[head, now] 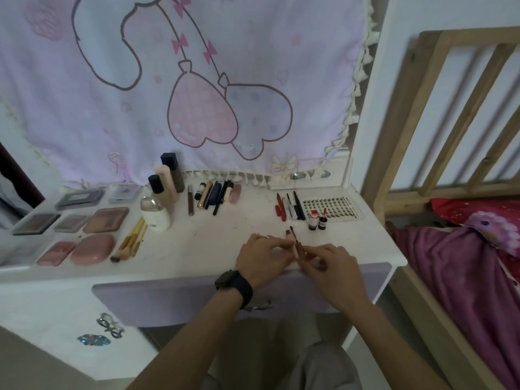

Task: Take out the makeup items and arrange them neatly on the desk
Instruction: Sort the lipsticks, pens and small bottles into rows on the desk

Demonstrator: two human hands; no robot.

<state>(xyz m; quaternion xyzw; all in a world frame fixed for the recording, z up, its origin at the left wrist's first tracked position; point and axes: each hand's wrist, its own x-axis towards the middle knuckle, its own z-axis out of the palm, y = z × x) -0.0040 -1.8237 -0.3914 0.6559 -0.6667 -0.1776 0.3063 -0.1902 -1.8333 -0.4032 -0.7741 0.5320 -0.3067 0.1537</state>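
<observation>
Both hands meet over the front of the white desk. My left hand, with a black watch on its wrist, and my right hand pinch thin reddish lip pencils or tubes between their fingertips; how many is unclear. Laid out on the desk are palettes and compacts at the left, brushes, bottles, a row of pens and tubes at the back, eyeliners, two small red bottles and a lash tray.
A purple drawer front sits below the desk edge. A pink cartoon cloth hangs behind the desk. A wooden bed frame and purple bedding stand at the right. Shiny hair clips lie on the lower left surface.
</observation>
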